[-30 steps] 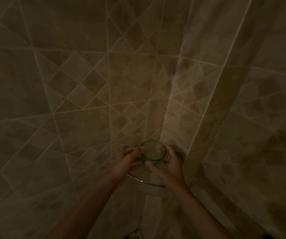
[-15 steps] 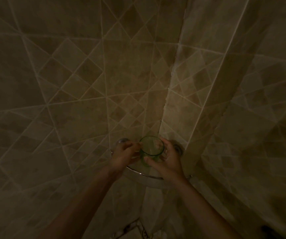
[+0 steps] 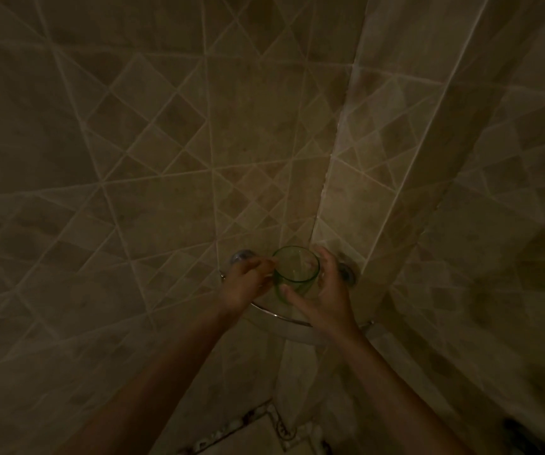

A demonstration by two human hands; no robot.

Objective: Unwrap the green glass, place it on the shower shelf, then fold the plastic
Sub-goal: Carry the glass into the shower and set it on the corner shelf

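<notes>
The green glass (image 3: pixel 295 274) is upright over the corner shower shelf (image 3: pixel 281 318), mouth facing up. My right hand (image 3: pixel 325 292) grips it from the right, thumb across its front and fingers round the far side. My left hand (image 3: pixel 248 284) has curled fingers, and its fingertips pinch at the glass's left rim. In this dim light I cannot make out the plastic wrap. The hands hide the base of the glass, so whether it touches the shelf is unclear.
The shelf has a chrome front rail and two round wall mounts, one on the left (image 3: pixel 241 257) and one on the right (image 3: pixel 346 272). Tiled walls (image 3: pixel 166 159) meet in the corner just behind the glass. The shower floor (image 3: pixel 248 435) shows far below.
Both hands keep almost the same hold on the glass over the shelf. The view has tilted a little, so more of the floor shows.
</notes>
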